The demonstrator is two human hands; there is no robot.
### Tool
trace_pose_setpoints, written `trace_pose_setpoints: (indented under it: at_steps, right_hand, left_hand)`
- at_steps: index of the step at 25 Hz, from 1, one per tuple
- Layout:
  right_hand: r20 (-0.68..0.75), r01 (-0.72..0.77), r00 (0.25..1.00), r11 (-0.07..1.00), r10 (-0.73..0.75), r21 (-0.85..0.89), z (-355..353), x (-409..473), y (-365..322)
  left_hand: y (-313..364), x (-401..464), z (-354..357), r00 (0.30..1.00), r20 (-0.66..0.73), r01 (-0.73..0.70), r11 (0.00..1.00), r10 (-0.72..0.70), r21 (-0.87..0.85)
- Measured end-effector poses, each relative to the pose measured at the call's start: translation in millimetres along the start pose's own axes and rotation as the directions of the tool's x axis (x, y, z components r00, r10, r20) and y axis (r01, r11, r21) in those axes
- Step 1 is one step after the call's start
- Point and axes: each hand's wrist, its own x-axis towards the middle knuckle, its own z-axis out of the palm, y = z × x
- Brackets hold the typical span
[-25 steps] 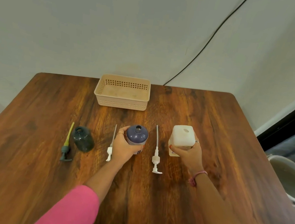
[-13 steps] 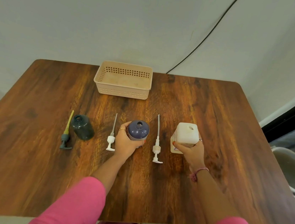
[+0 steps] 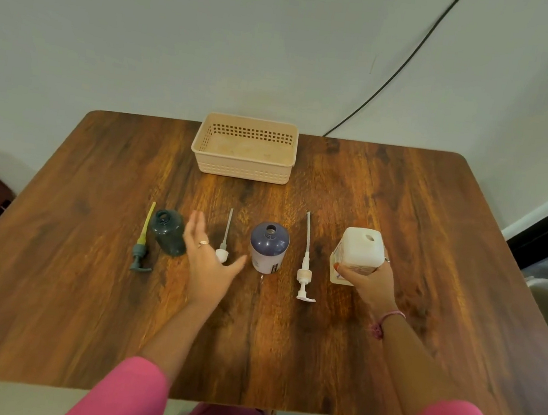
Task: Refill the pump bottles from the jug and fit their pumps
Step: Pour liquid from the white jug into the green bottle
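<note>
Jug (image 3: 358, 254) gripped by right hand (image 3: 368, 281), upright on table (image 3: 436, 227)
Left hand (image 3: 207, 264) spread, empty, btwn teal bottle (image 3: 169, 231) & purple bottle (image 3: 268, 246), both uncapped

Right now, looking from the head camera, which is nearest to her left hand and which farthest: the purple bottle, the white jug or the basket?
From the left hand:
1. Purple bottle, just to its right.
2. White jug, farther right, held by the right hand.
3. Basket, at the table's far edge.

Basket (image 3: 244, 148) behind bottles (image 3: 267, 251) on table (image 3: 404, 206)
</note>
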Motion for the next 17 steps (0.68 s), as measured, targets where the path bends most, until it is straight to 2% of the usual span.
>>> trace_pose_setpoints:
  at_steps: [2,4,6,9,11,17]
  right_hand:
    - [-0.005,0.0,1.0,1.0,0.0,0.002,0,-1,0]
    - [-0.009,-0.006,1.0,1.0,0.006,0.016,1,-2,-2]
    - [-0.017,-0.013,1.0,1.0,0.014,0.026,2,-3,-5]
    - [-0.037,-0.016,0.999,1.0,0.017,0.027,2,-4,-5]
    - [-0.05,-0.026,0.998,0.999,0.028,0.033,3,-4,-6]
    - [-0.1,-0.025,0.995,0.999,0.028,0.027,8,-6,-9]
  left_hand:
    - [-11,10,-24,0.987,-0.161,-0.023,1.0,0.025,0.012]
    - [-23,26,-38,0.97,-0.239,0.044,0.999,-0.045,-0.01]
    - [-38,42,-41,0.953,-0.234,0.186,0.981,-0.194,-0.056]
    - [-56,58,-38,0.925,-0.115,0.352,0.93,-0.363,-0.103]
    - [-62,65,-35,0.917,-0.088,0.38,0.918,-0.39,-0.109]
    - [-53,69,-34,0.895,-0.184,0.385,0.912,-0.407,-0.144]
